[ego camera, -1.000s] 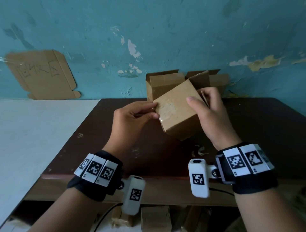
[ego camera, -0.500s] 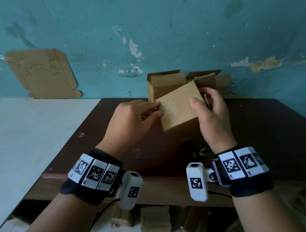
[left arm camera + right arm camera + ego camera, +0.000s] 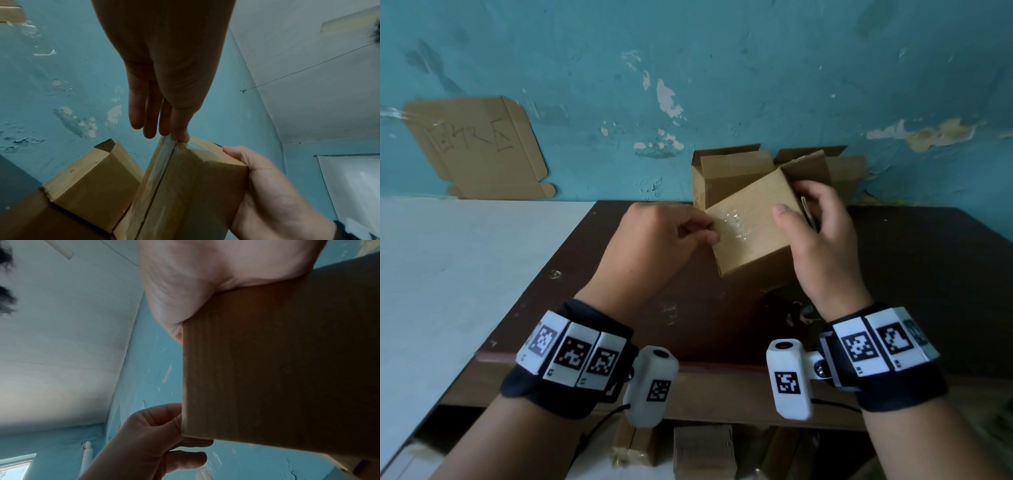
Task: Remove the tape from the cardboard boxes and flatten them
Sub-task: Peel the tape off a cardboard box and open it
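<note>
Above the dark brown table, held off its surface and tilted, a small cardboard box sits between both hands. Right hand grips the box's right side: thumb flat on the near taped face, fingers wrapped over the far edge. Left hand at the box's left edge, thumb and forefinger pinching at the end of the clear tape that runs across the face (the left wrist view shows the thumb tip right on the taped centre seam, the other three fingers straight and free of the box). Tape looks wrinkled and glossy near the pinch; whether its end is already lifted I cannot tell. Behind the held box, against the peeling teal wall, stand open cardboard boxes with flaps up. A flattened cardboard sheet with dark handwriting leans on the wall far left, above a white surface beside the table. More cardboard boxes show below the table's front edge. Both wrists carry black bands with printed markers.
</note>
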Demonstrator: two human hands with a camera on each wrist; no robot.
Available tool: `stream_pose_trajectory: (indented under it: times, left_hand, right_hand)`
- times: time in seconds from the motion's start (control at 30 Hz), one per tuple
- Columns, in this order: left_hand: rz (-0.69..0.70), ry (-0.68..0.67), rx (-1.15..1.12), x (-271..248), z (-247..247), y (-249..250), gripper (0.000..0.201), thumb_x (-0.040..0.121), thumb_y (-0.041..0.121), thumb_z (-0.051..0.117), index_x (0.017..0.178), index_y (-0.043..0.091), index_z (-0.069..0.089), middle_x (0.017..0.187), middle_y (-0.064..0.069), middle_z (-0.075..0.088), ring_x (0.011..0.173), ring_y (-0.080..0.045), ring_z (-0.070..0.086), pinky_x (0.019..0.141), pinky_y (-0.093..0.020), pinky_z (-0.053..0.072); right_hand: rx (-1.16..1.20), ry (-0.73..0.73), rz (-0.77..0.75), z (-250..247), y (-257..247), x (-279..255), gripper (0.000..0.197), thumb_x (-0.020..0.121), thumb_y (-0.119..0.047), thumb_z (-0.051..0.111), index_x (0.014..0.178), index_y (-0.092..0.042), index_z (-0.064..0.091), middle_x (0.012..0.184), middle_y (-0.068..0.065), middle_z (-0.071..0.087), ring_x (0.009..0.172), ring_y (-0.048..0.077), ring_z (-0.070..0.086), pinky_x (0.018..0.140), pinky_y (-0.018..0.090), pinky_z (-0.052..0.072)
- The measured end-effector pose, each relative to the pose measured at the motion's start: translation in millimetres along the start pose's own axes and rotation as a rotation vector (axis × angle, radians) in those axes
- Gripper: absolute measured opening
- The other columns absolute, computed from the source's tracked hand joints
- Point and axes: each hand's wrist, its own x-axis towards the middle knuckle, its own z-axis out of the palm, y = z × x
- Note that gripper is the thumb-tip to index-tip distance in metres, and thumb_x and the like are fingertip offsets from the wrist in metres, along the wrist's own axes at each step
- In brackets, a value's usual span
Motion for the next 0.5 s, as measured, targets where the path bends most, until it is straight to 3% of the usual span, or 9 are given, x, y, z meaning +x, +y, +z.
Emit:
stream_pose_trajectory:
  times: [0.2, 0.27, 0.4, 0.5]
  left_hand:
    - [-0.030, -0.043, -0.040, 0.0, 0.7, -1.2, 0.009, 0.082, 0.020, 0.085, 0.090, 0.022, 0.082, 0.083, 0.016, 0.075, 0.077, -0.003, 0.069, 0.076, -0.029, 0.058]
    - [-0.052, -0.046, -0.056, 0.5, 1.6, -2.2, 0.008, 0.082, 0.020, 0.084, 0.089, 0.022, 0.081, 0.084, 0.018, 0.074, 0.080, -0.001, 0.069, 0.078, -0.024, 0.057]
    - [-0.086, -0.001, -0.084, -1.2, 4.3, -1.1, 0.021, 0.084, 0.024, 0.083, 0.104, 0.023, 0.079, 0.085, 0.025, 0.069, 0.079, 0.010, 0.066, 0.076, -0.008, 0.051]
    - [-0.059, 0.034, -0.090, -2.1, 5.4, 1.6, 0.022, 0.084, 0.025, 0.084, 0.105, 0.025, 0.079, 0.085, 0.025, 0.069, 0.078, 0.004, 0.067, 0.074, -0.011, 0.053]
  right_hand:
    - [-0.012, 0.000, -0.011, 2.4, 0.1, -1.0, 0.050, 0.082, -0.048, 0.062, 0.129, -0.030, 0.055, 0.113, -0.018, 0.062, 0.107, 0.002, 0.062, 0.098, 0.040, 0.055]
    - [-0.011, -0.005, -0.017, 2.5, 0.3, -0.5, 0.049, 0.082, -0.048, 0.061, 0.128, -0.031, 0.055, 0.113, -0.019, 0.062, 0.107, 0.001, 0.061, 0.097, 0.038, 0.054]
    - [0.034, -0.019, 0.002, 0.5, 0.9, -0.3, 0.044, 0.082, -0.048, 0.059, 0.124, -0.035, 0.052, 0.109, -0.020, 0.061, 0.102, -0.001, 0.061, 0.090, 0.030, 0.054]
    - [0.084, -0.019, 0.030, -2.7, 1.5, 1.2, 0.040, 0.082, -0.047, 0.059, 0.121, -0.037, 0.054, 0.109, -0.018, 0.063, 0.099, -0.002, 0.063, 0.085, 0.027, 0.053]
